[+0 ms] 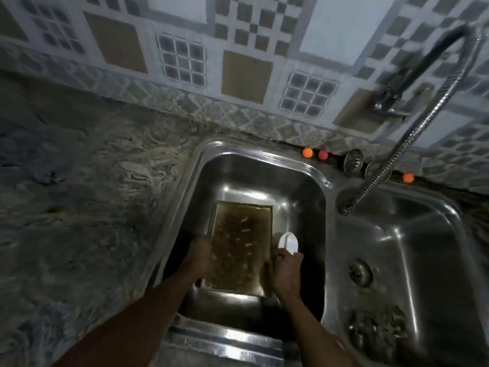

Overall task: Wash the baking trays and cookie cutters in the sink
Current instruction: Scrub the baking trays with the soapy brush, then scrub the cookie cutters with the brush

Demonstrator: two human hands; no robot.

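My left hand [201, 256] grips baking tray [242, 245] left edge; right hand [287, 271] clutches white scrubber [289, 242] just right; tray runs near-far.

Our left hand [201, 256] is gripping the rectangular brown-stained metal baking tray [242, 245]; our right hand [287, 271] is holding a white rounded plastic object [289, 242] jutting beyond its fingers.

Motion-blurred faucet [423, 60]; right basin [423, 247] partly beyond the edge.
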